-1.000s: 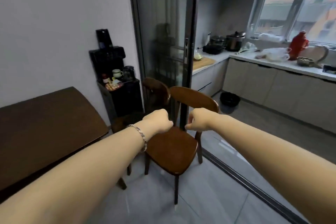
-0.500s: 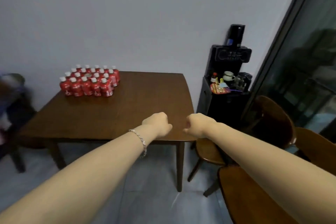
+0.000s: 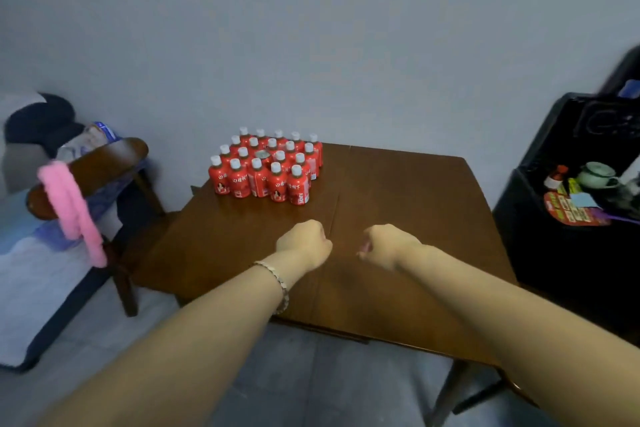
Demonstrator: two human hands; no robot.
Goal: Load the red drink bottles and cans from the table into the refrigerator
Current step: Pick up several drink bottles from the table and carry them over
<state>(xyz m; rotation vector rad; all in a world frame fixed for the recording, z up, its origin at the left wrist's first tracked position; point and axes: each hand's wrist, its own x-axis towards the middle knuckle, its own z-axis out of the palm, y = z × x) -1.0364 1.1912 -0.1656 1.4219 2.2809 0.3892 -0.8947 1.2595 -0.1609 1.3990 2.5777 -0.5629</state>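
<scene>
approach step I'd say: left hand (image 3: 304, 245) and right hand (image 3: 390, 246) are hanging over the table (image 3: 408, 204) as empty curled fists, the red bottles (image 3: 266, 168) are sitting bunched at its far left corner, so next they're needing to uncurl and reach forward

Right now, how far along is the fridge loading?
Done: nothing visible; the red bottles stand clustered at the far left corner of the table, what looks like one can among them. In hand: nothing; left hand and right hand are curled empty above the table, short of the cluster. Left: every bottle and the can; no refrigerator in view.
</scene>
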